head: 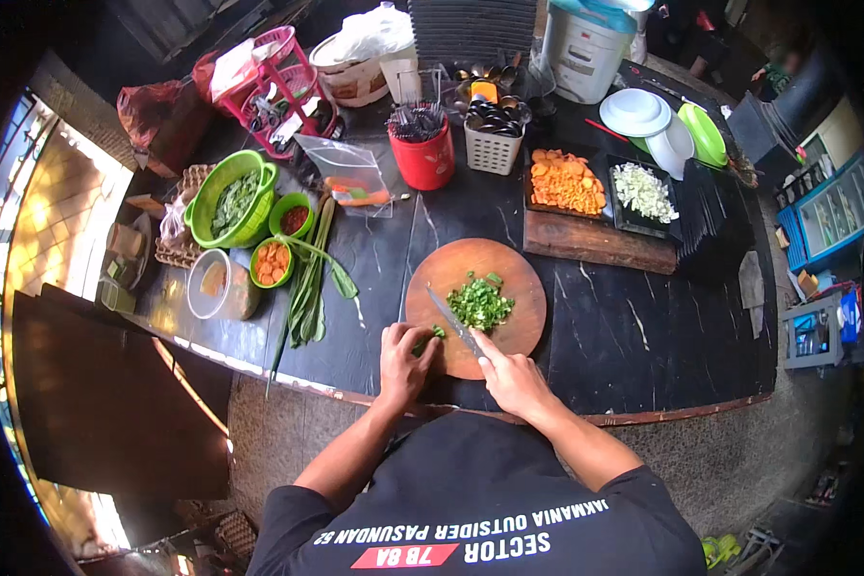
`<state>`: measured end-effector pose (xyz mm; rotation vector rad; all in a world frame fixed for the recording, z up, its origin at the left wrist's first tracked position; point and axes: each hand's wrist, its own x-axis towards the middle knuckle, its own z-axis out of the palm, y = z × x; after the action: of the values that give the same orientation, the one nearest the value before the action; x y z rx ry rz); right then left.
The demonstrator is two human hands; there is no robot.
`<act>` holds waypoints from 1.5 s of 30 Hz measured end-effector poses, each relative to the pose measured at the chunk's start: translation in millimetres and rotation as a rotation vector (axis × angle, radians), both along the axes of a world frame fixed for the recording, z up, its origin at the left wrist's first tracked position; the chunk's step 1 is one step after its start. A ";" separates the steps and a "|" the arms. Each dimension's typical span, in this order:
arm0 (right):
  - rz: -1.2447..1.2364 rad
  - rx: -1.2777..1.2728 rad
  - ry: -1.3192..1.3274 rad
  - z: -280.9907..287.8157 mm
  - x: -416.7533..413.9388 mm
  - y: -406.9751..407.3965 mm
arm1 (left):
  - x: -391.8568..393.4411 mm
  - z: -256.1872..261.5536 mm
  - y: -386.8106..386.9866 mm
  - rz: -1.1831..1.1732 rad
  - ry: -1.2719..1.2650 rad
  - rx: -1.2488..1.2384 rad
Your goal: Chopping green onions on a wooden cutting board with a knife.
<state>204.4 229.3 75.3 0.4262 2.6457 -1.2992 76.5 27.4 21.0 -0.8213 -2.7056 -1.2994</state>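
A round wooden cutting board (432, 277) lies at the near side of the black table. Chopped green leaves (481, 301) are heaped on its middle. My right hand (511, 378) grips a kitchen knife (455, 322), its index finger along the spine and the blade slanting up to the left, beside the heap. At the board's left edge, my left hand (405, 363) has its fingers curled around a bit of green vegetable (423, 347), partly hidden by them. One small green piece lies by the fingertips. Left of the board rest long leafy green stalks (309, 295).
Left stand a green colander (263, 194) of cut leaves, small green bowls and a plastic tub (219, 288). Behind are a red cutlery holder (423, 155) and a perforated spoon basket (493, 151). Trays of chopped carrot (566, 183) and chopped white vegetable (644, 192) sit right, by a wooden block (597, 241).
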 end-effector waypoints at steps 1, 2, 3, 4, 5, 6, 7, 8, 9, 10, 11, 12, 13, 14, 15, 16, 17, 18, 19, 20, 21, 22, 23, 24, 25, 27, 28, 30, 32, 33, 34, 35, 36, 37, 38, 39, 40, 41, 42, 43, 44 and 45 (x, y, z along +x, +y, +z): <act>0.011 0.014 -0.019 2.0 -0.2 -1.0 | 1.4 -1.3 -0.8 0.006 -0.005 -0.003; 0.016 0.011 -0.024 3.3 -0.7 -2.7 | 2.7 -1.7 -1.3 0.001 0.025 0.015; 0.043 0.022 -0.053 4.2 -0.8 -3.9 | 3.5 -2.9 -1.4 -0.007 0.055 0.032; 0.070 0.033 -0.083 5.2 -1.1 -5.4 | 3.3 -4.0 -1.8 -0.006 0.050 0.030; 0.071 0.031 -0.088 7.0 -2.2 -8.0 | 2.6 -5.2 -1.9 0.004 0.063 0.033; 0.065 0.039 -0.073 8.5 -2.5 -10.7 | 2.3 -4.2 -0.2 0.014 0.074 0.036; 0.059 0.047 -0.059 9.0 -2.4 -12.3 | 1.4 -3.3 1.6 0.013 0.067 0.034; 0.059 0.045 -0.066 8.6 -1.7 -12.4 | -0.3 -2.5 3.6 -0.003 0.105 -0.013; 0.050 0.069 -0.054 8.5 -1.2 -12.6 | -3.1 0.6 5.9 -0.019 0.145 -0.060; 0.041 0.093 -0.043 8.5 -0.4 -12.6 | -5.8 4.3 11.8 -0.020 0.165 -0.061; 0.040 0.091 -0.049 8.8 0.8 -12.6 | -6.8 3.8 15.9 -0.021 0.159 -0.062; 0.040 0.125 -0.039 9.6 -0.1 -12.1 | -9.4 0.5 18.7 -0.014 0.112 -0.044; 0.039 0.159 -0.029 10.0 -0.9 -11.7 | -10.7 -2.8 20.0 -0.008 0.064 -0.026; 0.039 0.158 -0.030 8.3 -2.0 -11.5 | -11.7 -6.6 17.9 -0.022 0.104 -0.040; 0.053 0.171 -0.040 4.9 -1.6 -10.5 | -11.5 -5.4 19.3 -0.032 0.100 -0.040; 0.066 0.185 -0.050 2.5 -0.8 -9.6 | -11.1 -4.2 20.5 -0.020 0.101 -0.040; 0.058 0.183 -0.056 0.9 0.5 -8.9 | -10.8 -2.9 21.5 -0.008 0.103 -0.040; 0.068 0.181 -0.054 0.7 -0.1 -9.3 | -11.6 -1.4 21.0 -0.012 0.117 -0.054; 0.078 0.179 -0.052 0.9 -1.1 -9.8 | -11.2 -0.2 21.5 -0.016 0.115 -0.056; 0.075 0.177 -0.055 1.8 -2.3 -10.2 | -10.7 0.8 22.0 -0.022 0.119 -0.057; 0.096 0.202 -0.093 4.4 -3.8 -10.7 | -9.8 0.6 21.7 -0.025 0.123 -0.058; 0.118 0.227 -0.131 5.8 -5.7 -11.3 | -10.2 0.1 21.7 -0.024 0.121 -0.060; 0.119 0.225 -0.134 4.9 -7.9 -12.2 | -11.5 -0.4 21.6 -0.026 0.128 -0.063; 0.115 0.240 -0.105 3.2 -9.3 -12.6 | -11.7 -0.3 22.4 -0.031 0.134 -0.065; 0.110 0.255 -0.076 1.0 -10.9 -13.1 | -11.3 0.2 22.1 -0.035 0.131 -0.065; 0.101 0.254 -0.075 -7.7 -17.2 -13.4 | -11.4 1.4 20.8 -0.033 0.142 -0.091; 0.095 0.254 -0.071 -12.9 -20.1 -14.7 | -11.4 2.0 20.4 -0.030 0.145 -0.105; 0.063 0.229 -0.051 -23.1 -25.8 -23.3 | -10.9 3.1 22.1 -0.022 0.181 -0.101; 0.030 0.155 -0.021 -31.2 -26.2 -28.5 | -9.1 4.9 22.5 -0.011 0.217 -0.096; 0.035 0.156 -0.018 -29.6 -25.5 -27.9 | -5.9 5.8 20.6 0.012 0.180 -0.094; 0.017 0.126 -0.014 -27.6 -23.2 -24.9 | -4.3 6.3 19.5 0.036 0.143 -0.092; -0.001 0.096 -0.010 -25.8 -21.2 -22.2 | -4.9 5.6 19.3 0.042 0.143 -0.092; 0.003 0.073 0.021 -23.8 -17.9 -20.7 | -3.5 4.6 18.4 0.061 0.113 -0.076; 0.011 0.073 0.021 -22.4 -16.5 -20.0 | -2.4 3.3 17.0 0.079 0.082 -0.059; 0.035 0.091 0.029 -20.8 -15.5 -19.5 | -2.9 1.9 15.5 0.086 0.080 -0.060; 0.056 0.109 0.037 -19.1 -15.6 -19.1 | -5.6 0.8 15.2 0.072 0.074 -0.066; 0.059 0.110 0.036 -17.4 -17.0 -19.5 | -7.0 0.0 14.2 0.058 0.069 -0.072; 0.090 0.132 -0.034 -15.7 -19.6 -20.9 | -6.2 -0.2 12.3 0.060 0.068 -0.071; 0.115 0.157 -0.103 -13.9 -22.9 -20.9 | -6.6 -0.8 12.3 0.060 0.058 -0.058; 0.111 0.160 -0.103 -12.4 -25.5 -21.4 | -7.0 -1.2 12.4 0.060 0.048 -0.045; 0.132 0.195 -0.118 -10.6 -28.3 -22.3 | -7.9 -1.3 12.9 0.056 0.050 -0.041; 0.151 0.230 -0.135 -7.9 -30.1 -22.9 | -7.8 -0.6 13.8 0.054 0.084 -0.052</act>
<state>174.3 206.4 67.4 0.3228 2.6624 -0.8946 68.7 41.2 20.4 -0.7828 -2.6870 -1.1615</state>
